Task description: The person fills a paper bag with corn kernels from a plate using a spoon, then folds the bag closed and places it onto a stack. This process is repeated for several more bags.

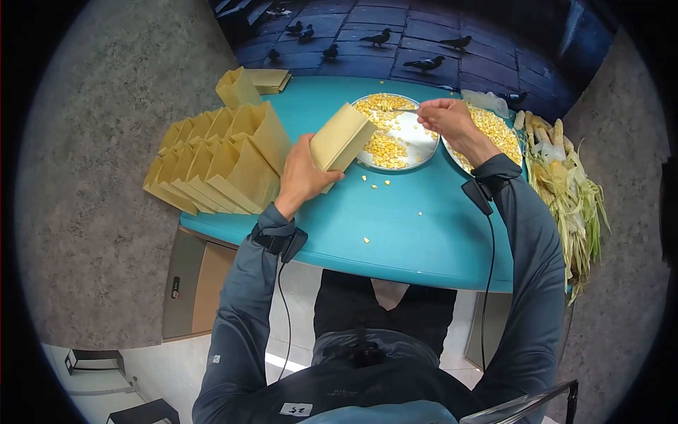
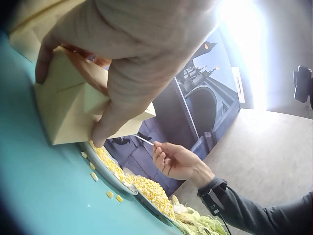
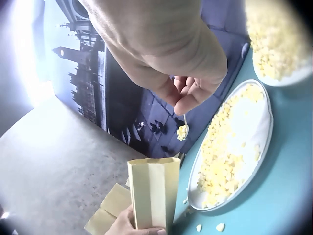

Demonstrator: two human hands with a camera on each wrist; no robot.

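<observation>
My left hand [image 1: 302, 173] grips a tan paper bag [image 1: 340, 138] around its sides, thumb on the near face. The bag leans toward the plate of corn, its base close over the table in the left wrist view. In the right wrist view its mouth points up. My right hand [image 1: 452, 121] pinches the handle of a small metal spoon [image 3: 186, 120] between thumb and fingers. A clump of yellow kernels [image 3: 182, 132] sits in the spoon's bowl, raised above the bag's mouth level. Below the spoon lies a white plate [image 1: 422, 148] with scattered corn kernels [image 1: 386, 150].
Rows of standing paper bags [image 1: 219, 162] fill the table's left side, with flat folded bags [image 1: 268, 80] behind. A second plate [image 3: 279, 81] heaped with kernels stands right. Corn husks [image 1: 561, 177] hang over the right edge. Loose kernels [image 1: 366, 240] dot the teal table [image 1: 402, 247].
</observation>
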